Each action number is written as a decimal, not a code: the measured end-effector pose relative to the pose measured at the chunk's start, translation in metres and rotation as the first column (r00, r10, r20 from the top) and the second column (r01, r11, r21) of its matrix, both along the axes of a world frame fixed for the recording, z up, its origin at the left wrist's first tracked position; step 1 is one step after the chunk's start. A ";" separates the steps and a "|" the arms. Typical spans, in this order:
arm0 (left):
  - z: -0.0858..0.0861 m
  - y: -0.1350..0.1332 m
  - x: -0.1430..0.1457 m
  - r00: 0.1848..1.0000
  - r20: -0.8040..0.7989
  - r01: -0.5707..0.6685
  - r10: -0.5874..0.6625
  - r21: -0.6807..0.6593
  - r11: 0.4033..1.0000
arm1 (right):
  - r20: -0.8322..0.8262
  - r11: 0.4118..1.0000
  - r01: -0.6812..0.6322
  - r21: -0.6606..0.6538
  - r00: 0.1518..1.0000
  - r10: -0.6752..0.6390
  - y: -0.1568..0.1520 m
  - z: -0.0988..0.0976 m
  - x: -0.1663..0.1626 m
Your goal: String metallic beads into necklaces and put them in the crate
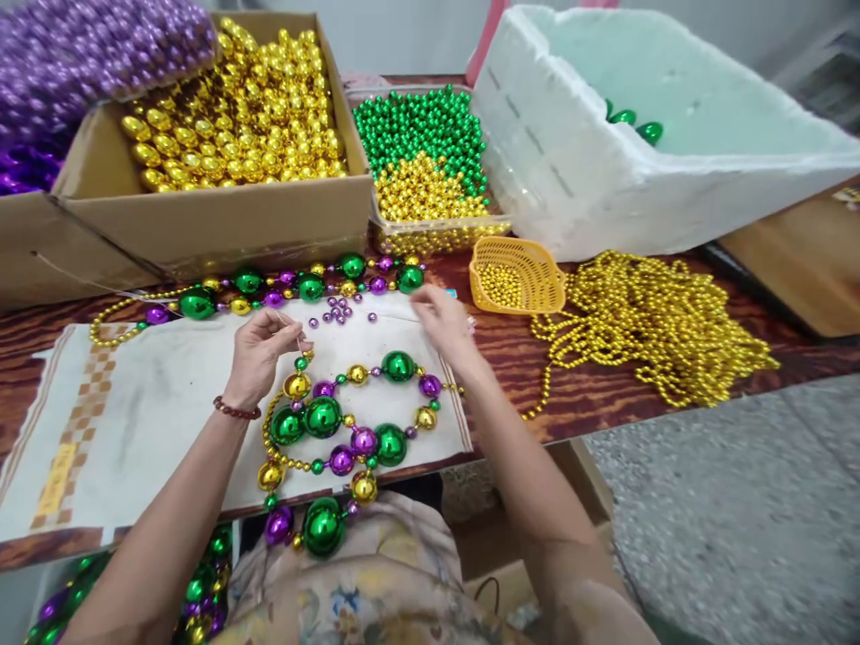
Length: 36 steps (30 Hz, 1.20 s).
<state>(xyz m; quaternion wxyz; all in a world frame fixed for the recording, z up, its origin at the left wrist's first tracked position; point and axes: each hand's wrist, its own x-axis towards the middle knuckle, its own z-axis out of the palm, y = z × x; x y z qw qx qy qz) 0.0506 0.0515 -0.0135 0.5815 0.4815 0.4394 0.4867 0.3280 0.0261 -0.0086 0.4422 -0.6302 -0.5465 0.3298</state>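
Note:
My left hand [261,351] is pinched shut on a thin needle or thread at the top end of a bead string [336,421] of green, purple and gold balls. That string curls over a white cloth [134,421] and hangs off the table's front edge onto my lap. My right hand [440,324] hovers over the cloth's far right corner, fingers curled and blurred, near a few loose small purple beads [339,311]. A second finished bead string [269,288] lies along the far edge of the cloth.
A cardboard box of gold oval beads [235,107] and purple beads [81,63] stand at the back left. A tray of small green and gold beads [423,161], a white foam box [605,179], a yellow basket [516,276] and a gold bead-chain pile [658,322] lie to the right.

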 end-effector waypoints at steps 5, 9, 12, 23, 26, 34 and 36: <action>-0.001 0.001 0.015 1.000 0.000 -0.012 0.012 -0.041 0.999 | 0.644 0.983 0.138 -0.123 0.765 -0.027 -0.035 -0.042 0.082; -0.002 0.000 0.021 0.999 0.022 -0.031 0.034 -0.096 0.995 | 0.801 0.988 0.104 -0.113 0.598 0.028 -0.044 -0.075 0.101; -0.004 0.001 0.017 0.997 0.048 -0.059 0.066 -0.133 0.989 | 0.846 0.995 0.084 -0.054 0.533 0.000 -0.044 -0.087 0.108; -0.012 0.001 0.008 0.986 0.123 -0.084 0.110 -0.200 0.976 | 0.639 0.974 0.225 0.002 0.749 -0.174 -0.045 -0.058 0.077; -0.011 0.002 0.008 0.986 0.136 -0.064 0.094 -0.215 0.975 | 0.350 1.000 0.009 -0.026 0.937 0.001 -0.042 -0.030 0.036; -0.008 0.001 0.011 0.985 0.147 -0.058 0.092 -0.221 0.974 | 0.353 0.749 -0.655 -0.095 0.681 0.641 0.006 0.014 -0.050; -0.008 0.001 0.011 0.985 0.147 -0.055 0.088 -0.213 0.975 | 0.353 0.722 -0.677 -0.142 0.647 0.676 0.016 0.013 -0.056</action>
